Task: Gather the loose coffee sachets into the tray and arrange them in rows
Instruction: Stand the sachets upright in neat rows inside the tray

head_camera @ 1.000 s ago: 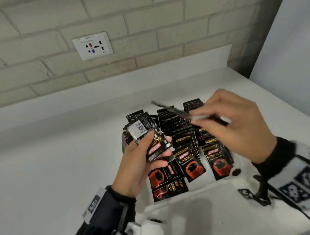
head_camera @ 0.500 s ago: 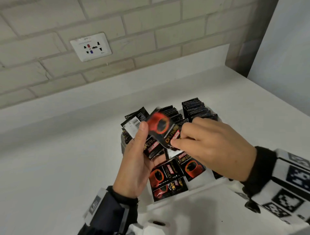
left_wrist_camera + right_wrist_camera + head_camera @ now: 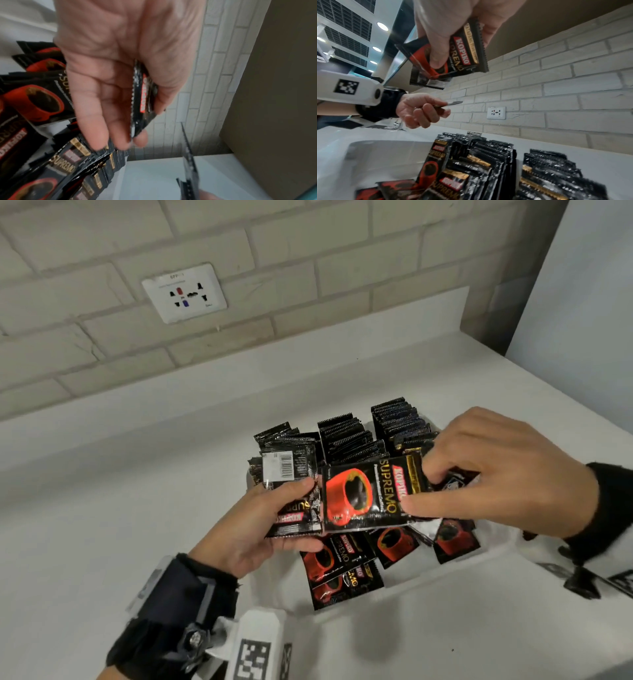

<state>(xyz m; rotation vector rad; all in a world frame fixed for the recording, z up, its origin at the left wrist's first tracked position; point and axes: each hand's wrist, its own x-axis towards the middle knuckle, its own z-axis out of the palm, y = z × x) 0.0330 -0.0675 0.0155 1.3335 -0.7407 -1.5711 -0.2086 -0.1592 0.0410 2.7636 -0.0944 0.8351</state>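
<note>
Three rows of sachets [image 3: 346, 436] stand in the tray [image 3: 404, 583] on the tabletop [image 3: 102, 525], right under your grips. Your left hand [image 3: 253, 529] clamps a small stack [image 3: 291, 494]; your right hand [image 3: 493, 474] pinches one sachet [image 3: 363, 494] beside it.

Head view looks down; wrist views close along hands [image 3: 496, 474]; all share sachet rows [image 3: 346, 436].

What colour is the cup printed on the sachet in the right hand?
Red, on the black Kopiko Supremo sachet; the head view shows it best.
</note>
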